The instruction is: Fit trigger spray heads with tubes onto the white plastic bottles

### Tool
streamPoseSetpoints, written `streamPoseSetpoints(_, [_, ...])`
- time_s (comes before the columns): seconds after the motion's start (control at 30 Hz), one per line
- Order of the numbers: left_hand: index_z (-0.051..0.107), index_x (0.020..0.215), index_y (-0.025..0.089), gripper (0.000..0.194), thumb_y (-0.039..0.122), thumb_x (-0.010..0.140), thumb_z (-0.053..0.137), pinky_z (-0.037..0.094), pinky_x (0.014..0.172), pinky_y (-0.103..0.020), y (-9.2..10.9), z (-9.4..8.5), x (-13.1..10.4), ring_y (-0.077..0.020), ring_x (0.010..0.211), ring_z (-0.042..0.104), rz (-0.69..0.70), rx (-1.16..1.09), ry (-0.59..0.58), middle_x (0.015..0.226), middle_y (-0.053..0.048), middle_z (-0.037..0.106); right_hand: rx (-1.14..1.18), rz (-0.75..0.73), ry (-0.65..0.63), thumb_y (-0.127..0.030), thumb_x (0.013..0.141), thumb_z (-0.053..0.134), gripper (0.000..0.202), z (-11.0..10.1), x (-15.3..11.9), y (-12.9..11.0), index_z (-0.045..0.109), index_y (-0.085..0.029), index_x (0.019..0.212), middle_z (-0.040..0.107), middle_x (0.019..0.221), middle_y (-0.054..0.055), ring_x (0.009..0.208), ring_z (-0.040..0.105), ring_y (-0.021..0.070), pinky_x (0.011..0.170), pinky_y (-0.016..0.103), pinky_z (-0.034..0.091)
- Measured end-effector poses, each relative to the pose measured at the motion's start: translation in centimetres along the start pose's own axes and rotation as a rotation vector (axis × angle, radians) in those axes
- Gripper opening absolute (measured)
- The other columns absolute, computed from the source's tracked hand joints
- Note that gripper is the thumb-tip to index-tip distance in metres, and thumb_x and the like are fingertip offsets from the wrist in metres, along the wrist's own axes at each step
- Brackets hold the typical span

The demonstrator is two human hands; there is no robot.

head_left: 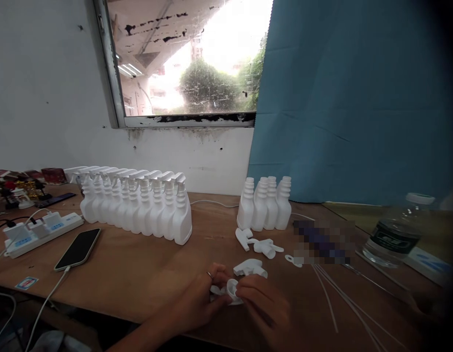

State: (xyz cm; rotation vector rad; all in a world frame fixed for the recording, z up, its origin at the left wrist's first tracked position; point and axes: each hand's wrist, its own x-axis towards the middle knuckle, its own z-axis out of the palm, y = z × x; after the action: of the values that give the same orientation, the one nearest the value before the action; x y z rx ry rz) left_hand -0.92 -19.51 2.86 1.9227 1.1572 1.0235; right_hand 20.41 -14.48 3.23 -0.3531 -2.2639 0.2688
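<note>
Left hand (204, 299) and right hand (266, 303) pinch what looks like a round-collared white plastic spray head (232, 287); ribbed-neck bottles (262, 208) stand beyond them.

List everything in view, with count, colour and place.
Sprayer-topped bottles: about ten, white, left
Headless bottles: four, white, right
Loose spray heads: three, white, centre
Round-mouthed piece: one, white, between hands
Thin tubes: several, white, right
Plugged-in phone: one, black-screened, left
Power strip: one, white, left
Water bottle: one, clear, right
Blurred item: one, purplish, right
Trinkets: several, mixed, far left
Window: one, grey-framed, back
Curtain: one, blue, back right
Table: one, brown, foreground
Left hand: one, ringed, lower centre
Right hand: one, lower centre
</note>
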Motion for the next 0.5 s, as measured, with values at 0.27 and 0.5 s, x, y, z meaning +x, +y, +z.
streamPoseSetpoints(0.27, [0.057,0.114,0.020,0.025,0.019,0.089,0.059,0.047,0.091,-0.028,0.38,-0.18,-0.14,-0.0163,0.100,0.060,-0.002,-0.047,-0.021,0.120,-0.005,0.059,0.029,-0.057,0.049,-0.003,0.090,0.051,0.034,0.39,-0.18,0.64,0.062,-0.025,0.115,0.070,0.104,0.005,0.098,0.067,0.0171,0.088,0.027,0.056])
streamPoseSetpoints(0.5, [0.058,0.116,0.022,0.025,0.021,0.091,0.058,0.045,0.096,-0.030,0.00,-0.06,-0.25,-0.0178,0.106,0.060,-0.026,-0.018,-0.025,0.130,-0.006,0.056,0.079,0.020,-0.075,-0.003,0.091,0.043,0.042,0.50,-0.23,0.01,0.057,-0.024,0.125,0.061,0.120,0.010,0.112,0.061,0.0178,0.095,0.030,0.053])
